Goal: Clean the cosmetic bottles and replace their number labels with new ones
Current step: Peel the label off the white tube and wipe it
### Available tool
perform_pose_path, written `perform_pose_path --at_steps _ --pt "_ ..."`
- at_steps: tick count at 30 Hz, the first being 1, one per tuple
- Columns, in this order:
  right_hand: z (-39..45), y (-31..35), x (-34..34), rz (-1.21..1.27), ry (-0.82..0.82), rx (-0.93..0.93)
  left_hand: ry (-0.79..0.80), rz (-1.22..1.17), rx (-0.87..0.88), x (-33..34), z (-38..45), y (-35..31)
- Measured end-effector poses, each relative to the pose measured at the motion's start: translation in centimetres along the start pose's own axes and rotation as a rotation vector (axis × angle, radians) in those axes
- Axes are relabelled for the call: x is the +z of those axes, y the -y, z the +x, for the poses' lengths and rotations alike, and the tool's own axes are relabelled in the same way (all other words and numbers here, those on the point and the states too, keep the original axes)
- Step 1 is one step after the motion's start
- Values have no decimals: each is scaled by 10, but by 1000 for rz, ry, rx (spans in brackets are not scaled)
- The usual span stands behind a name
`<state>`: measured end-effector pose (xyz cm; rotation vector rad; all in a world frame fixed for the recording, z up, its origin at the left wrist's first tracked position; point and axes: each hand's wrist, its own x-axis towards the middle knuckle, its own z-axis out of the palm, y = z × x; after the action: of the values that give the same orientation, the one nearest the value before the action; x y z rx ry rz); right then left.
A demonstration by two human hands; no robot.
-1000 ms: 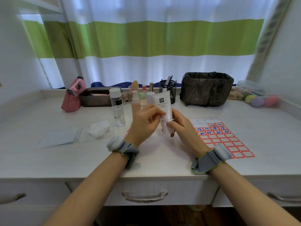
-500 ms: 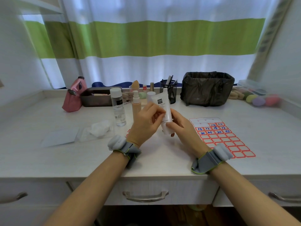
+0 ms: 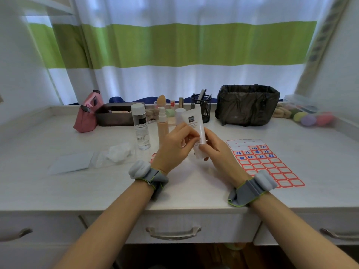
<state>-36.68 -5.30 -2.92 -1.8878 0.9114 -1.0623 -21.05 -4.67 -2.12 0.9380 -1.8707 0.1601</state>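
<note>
Above desk, both hands' grip round tube

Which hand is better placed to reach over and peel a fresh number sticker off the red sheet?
Probably the right hand: the sticker sheet lies just beside it on the table, while the left hand can keep holding the white tube.

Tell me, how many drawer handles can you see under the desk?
3. A curved metal handle on the middle drawer, between the forearms; another metal handle at the far left edge; a third metal handle at the right. Others may lie out of frame.
</note>
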Motion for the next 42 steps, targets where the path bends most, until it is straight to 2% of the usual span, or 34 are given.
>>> perform_pose_path --at_steps 6,14,21,27,36,42 --pt "0 0 0 -11 43 -1 -108 7 -110 1 0 5" --pt "2 -1 0 -2 14 -13 -15 -27 -54 1 -5 0" --pt "0 1 2 -16 75 8 -143 -3 -129 1 -1 7" --pt "-1 3 0 16 23 -6 -17 -69 -75 0 -5 2" --pt "-2 4 2 13 54 -5 -117 -19 -129 0 -3 3" --pt "-2 3 1 10 25 -16 -19 -64 -67 0 -6 1"
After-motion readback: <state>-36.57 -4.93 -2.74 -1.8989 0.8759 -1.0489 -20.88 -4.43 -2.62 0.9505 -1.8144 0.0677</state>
